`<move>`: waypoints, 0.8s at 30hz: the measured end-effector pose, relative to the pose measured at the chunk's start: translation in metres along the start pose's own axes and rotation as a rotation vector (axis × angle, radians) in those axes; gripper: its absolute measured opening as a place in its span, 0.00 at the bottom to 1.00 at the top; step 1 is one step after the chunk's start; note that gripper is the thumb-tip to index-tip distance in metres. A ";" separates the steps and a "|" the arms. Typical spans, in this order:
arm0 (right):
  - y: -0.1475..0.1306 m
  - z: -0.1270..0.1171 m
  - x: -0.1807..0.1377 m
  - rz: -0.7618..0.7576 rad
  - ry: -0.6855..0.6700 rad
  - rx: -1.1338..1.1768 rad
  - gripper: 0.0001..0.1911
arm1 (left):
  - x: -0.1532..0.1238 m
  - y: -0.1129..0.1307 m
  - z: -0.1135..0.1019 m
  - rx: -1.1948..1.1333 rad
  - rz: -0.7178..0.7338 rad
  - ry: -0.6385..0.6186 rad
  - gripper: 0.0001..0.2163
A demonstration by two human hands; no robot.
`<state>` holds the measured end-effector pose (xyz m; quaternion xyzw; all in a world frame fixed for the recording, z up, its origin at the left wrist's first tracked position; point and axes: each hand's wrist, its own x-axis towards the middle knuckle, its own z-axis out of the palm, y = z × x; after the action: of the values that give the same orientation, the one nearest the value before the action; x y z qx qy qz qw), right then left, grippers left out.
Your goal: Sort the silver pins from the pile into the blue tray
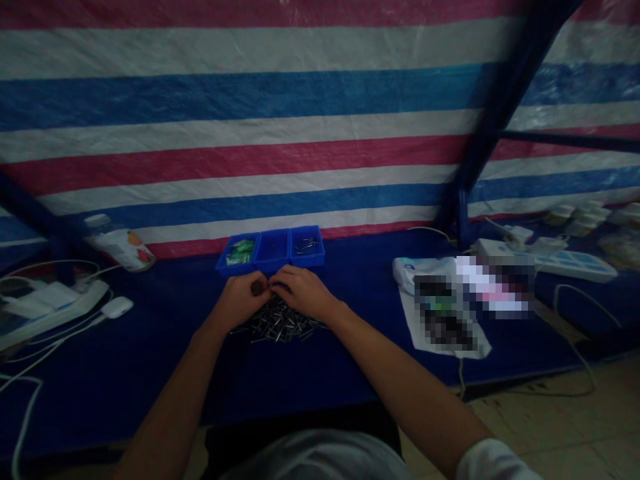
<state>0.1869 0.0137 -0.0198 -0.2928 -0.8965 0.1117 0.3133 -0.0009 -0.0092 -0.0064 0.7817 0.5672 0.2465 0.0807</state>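
Observation:
A pile of small thin metal pins (279,325) lies on the dark blue table (150,360) in front of me. My left hand (243,298) and my right hand (304,291) hover over the pile with fingertips meeting, both closed in a pinch on something small I cannot make out. Just behind the hands stands a blue three-compartment tray (273,251): green pieces in its left section, a few metal pins in its right, the middle one dark.
A bottle (120,245) lies on its side at the left, near a white power strip (50,303) and cables. A white plastic bag (440,303) and white devices (575,261) lie at the right. A striped tarp hangs behind; a blue post (463,213) rises at right.

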 end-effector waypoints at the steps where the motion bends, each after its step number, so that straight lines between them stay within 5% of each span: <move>1: 0.000 -0.001 0.000 0.007 -0.001 -0.017 0.12 | 0.000 0.000 -0.001 -0.029 -0.002 0.003 0.08; 15: 0.005 -0.004 0.001 0.106 0.012 0.003 0.10 | -0.001 -0.002 -0.004 -0.215 -0.068 -0.024 0.13; 24: 0.002 0.002 0.001 0.022 0.047 0.131 0.12 | -0.001 -0.001 -0.001 -0.206 -0.033 -0.016 0.16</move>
<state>0.1860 0.0153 -0.0216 -0.2840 -0.8764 0.1666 0.3515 -0.0025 -0.0098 -0.0057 0.7618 0.5509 0.2957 0.1692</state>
